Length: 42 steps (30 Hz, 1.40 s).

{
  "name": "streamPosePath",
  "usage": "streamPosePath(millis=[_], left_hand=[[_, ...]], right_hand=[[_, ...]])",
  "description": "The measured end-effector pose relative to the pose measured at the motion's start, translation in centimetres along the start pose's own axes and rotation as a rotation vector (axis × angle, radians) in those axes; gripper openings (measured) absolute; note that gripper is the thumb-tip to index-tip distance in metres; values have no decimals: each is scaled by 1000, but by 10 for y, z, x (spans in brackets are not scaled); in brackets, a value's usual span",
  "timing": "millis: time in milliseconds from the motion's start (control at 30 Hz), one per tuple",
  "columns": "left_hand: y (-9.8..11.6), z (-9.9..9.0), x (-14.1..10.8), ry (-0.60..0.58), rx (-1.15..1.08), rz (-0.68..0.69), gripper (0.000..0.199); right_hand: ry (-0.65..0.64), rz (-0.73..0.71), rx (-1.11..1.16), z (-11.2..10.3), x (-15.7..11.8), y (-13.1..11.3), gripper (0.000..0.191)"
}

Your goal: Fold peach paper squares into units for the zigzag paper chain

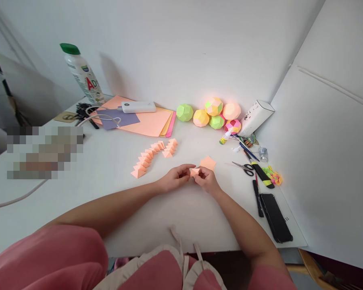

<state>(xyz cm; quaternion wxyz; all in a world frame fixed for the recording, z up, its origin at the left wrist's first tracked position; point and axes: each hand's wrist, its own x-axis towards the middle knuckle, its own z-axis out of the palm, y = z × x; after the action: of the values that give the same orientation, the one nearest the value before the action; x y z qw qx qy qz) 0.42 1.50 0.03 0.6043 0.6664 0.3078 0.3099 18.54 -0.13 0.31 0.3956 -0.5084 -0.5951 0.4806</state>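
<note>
Between both hands, just above the white table, is a small folded piece of peach paper (195, 172). My left hand (176, 178) has its fingers curled, with the fingertips at the paper's left side. My right hand (208, 181) pinches the paper from the right. Right behind that hand lies a flat peach paper shape with angled corners (208, 162). Left of my hands, a curved row of folded peach paper pieces (145, 159) and a shorter row of the same pieces (171, 147) stand on the table.
Several paper balls (201, 118) sit along the wall. Coloured sheets (151, 125) lie under a white power bank (138, 106), near a bottle (84, 76). On the right are a glue bottle (224, 137), scissors (245, 167), a cutter (262, 175) and a black phone (276, 217).
</note>
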Motion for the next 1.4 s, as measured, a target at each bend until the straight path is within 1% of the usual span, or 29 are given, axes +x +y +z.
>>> streamPosePath(millis=[67,133,233,367,500,667,733,833,867,933,1000,1067,1167,1267,1400], left_hand=[[1,-1,0,21,-38,3,44],[2,-1,0,40,-68,-10,43],[3,0,0,36,-94,-33,43],[2,1,1,13,-105,-6,43],[2,0,1,14,-97,-19,42],[1,-1,1,68,-107,-45,39],[1,-2,1,94,-108,-44,37],[3,-3,1,110,-97,-79,36],[4,-2,2,113,-90,-94,36],[6,-1,2,130,-79,-114,38],[8,0,3,153,-77,-122,41],[10,1,3,167,-82,-117,42],[11,1,3,174,-49,-106,41],[11,0,2,181,15,-101,35],[10,0,2,207,15,-126,33]], right_hand=[[18,39,78,-2,1,0,17],[15,59,110,-3,2,-1,18],[-16,45,89,-1,1,-3,18],[-57,44,25,2,-2,-6,17],[-19,19,-18,3,-2,-5,12],[14,-22,-29,2,-1,-2,12],[34,-27,12,2,-1,-2,2],[30,-90,56,3,-2,-2,21],[12,-128,38,3,-2,-2,24],[-23,-205,-22,3,-1,-2,19],[-26,-239,-57,3,0,-2,11],[-10,-216,-55,3,0,-3,11],[-9,-155,-42,2,-1,-6,19],[-21,-153,-55,1,-2,-9,22],[-22,-138,-49,0,-1,-6,24]])
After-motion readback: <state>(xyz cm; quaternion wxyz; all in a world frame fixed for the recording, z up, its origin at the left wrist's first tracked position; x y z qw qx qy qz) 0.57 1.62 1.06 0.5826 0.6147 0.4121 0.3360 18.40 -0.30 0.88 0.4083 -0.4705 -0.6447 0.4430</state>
